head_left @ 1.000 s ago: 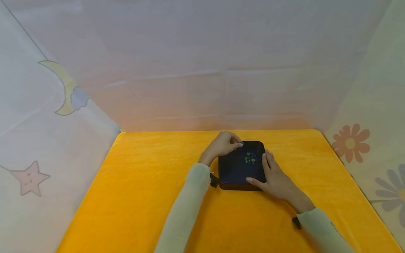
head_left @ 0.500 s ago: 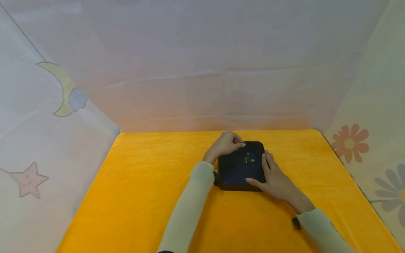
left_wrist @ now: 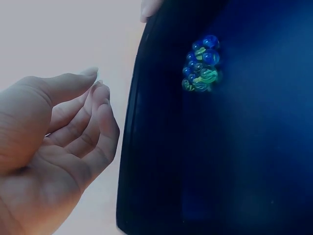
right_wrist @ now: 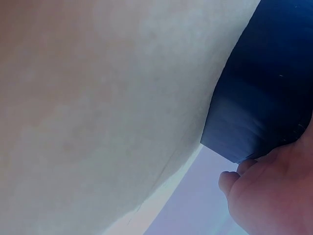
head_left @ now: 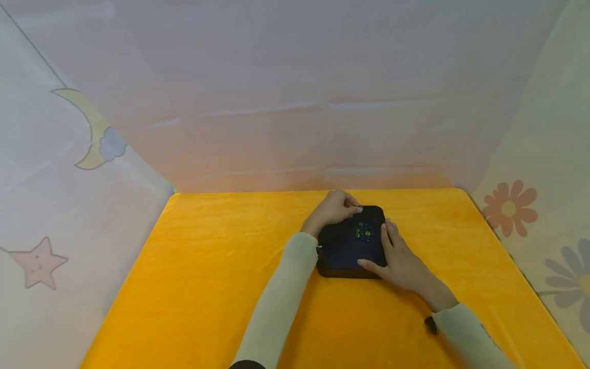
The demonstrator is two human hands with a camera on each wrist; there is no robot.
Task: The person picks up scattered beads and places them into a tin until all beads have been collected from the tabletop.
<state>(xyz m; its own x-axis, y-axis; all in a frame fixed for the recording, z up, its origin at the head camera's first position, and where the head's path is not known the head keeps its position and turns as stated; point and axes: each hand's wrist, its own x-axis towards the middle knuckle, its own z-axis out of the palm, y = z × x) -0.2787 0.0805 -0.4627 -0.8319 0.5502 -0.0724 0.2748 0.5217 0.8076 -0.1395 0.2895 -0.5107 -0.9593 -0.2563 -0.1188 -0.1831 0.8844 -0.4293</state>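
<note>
A dark square tray (head_left: pixel 345 273) with rounded corners lies on the yellow cloth. Blue and green-yellow glass marbles (head_left: pixel 364 232) sit bunched together inside it, also seen close up in the left wrist view. My left hand (head_left: pixel 333 209) is over the tray's far left corner, thumb and forefinger tips pinching a small marble, mostly hidden; a faint greenish glint shows there. My right hand (head_left: pixel 406 265) rests along the tray's right side, fingers straight against the edge and thumb laid over the near right part.
Yellow plush cloth (head_left: pixel 207 287) covers the table around the tray. Pale fabric walls (head_left: pixel 295 102) with printed moon, star and flowers stand behind and at both sides. A dark wrist strap piece (head_left: pixel 432 325) hangs at the right sleeve.
My left hand has shifted slightly right along the tray's far edge, its fingertips still pinched together. My right hand and the bunched marbles have stayed in place.
</note>
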